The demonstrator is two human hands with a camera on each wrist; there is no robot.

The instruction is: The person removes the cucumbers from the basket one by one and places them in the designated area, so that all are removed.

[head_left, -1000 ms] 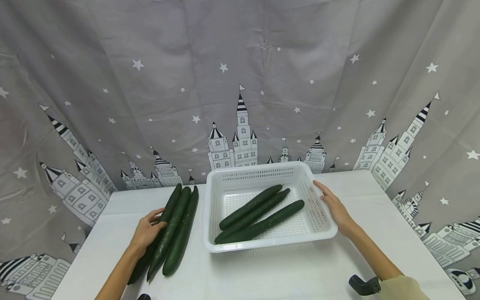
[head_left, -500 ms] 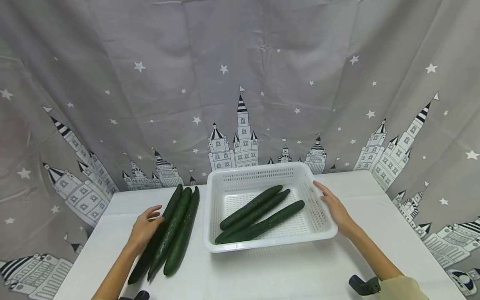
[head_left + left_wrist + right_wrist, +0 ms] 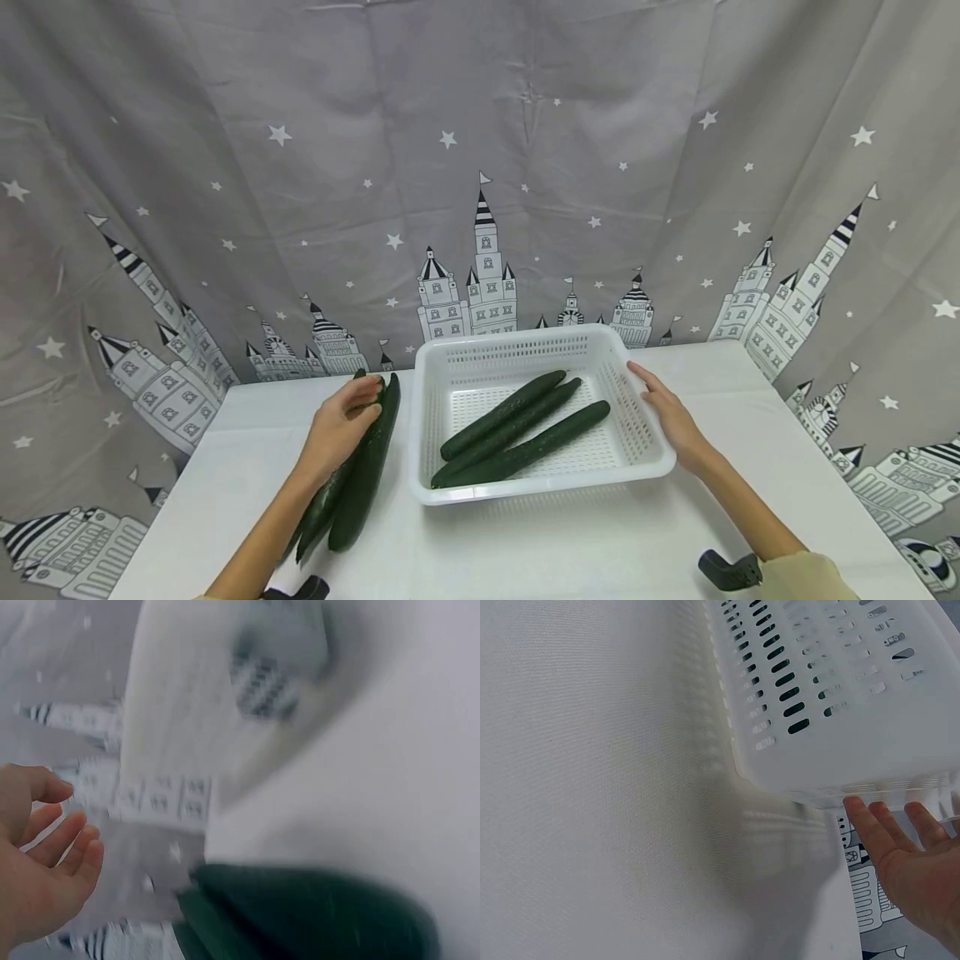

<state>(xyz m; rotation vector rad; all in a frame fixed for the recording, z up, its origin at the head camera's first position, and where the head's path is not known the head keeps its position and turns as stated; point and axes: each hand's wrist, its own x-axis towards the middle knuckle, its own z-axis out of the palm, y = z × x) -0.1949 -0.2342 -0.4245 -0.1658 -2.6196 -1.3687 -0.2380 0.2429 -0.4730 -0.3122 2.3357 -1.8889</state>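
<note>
My left hand (image 3: 341, 429) hovers over three dark green cucumbers (image 3: 367, 475) lying side by side on the left of the table, partly covering them. Its fingers are loosely bent with nothing between them; in the left wrist view the empty left hand (image 3: 49, 874) appears apart from the blurred cucumbers (image 3: 322, 911). Three more cucumbers (image 3: 525, 450) lie aslant in a white perforated plastic basket (image 3: 540, 483). Against the basket's right side rest the extended fingers of my right hand (image 3: 675, 425). The right wrist view has the right hand (image 3: 911, 870) touching the basket wall (image 3: 870, 750) with its fingertips.
The basket stands toward the back of a white-covered table (image 3: 525, 550), right of the loose cucumbers. Behind the table's far edge hangs a grey curtain (image 3: 480, 100) printed with stars and castles. Dark camera mounts (image 3: 727, 571) sit at the wrists.
My left hand first drew slightly away from the leftmost cucumber, then moved right and farther back, over the cucumbers. The right hand, basket and cucumbers have stayed put.
</note>
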